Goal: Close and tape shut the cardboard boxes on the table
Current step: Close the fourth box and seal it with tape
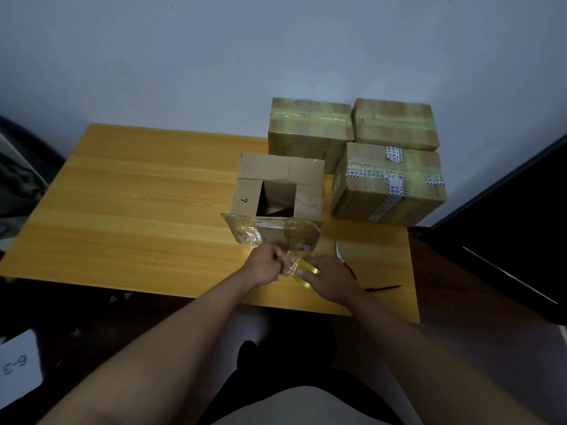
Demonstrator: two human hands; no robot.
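Gripping the tape roll (306,269), the right hand (329,279) steadies it while the left hand (266,265) pinches the crumpled free end, probably to peel a strip for the open box (277,194) just beyond. Scissors (342,256) lie beside the right hand, a pen (383,288) nearer the table (138,210) edge. One inner flap reads "7". Behind it, three boxes (389,182) sit taped against the wall, one with printed tape too small to read.
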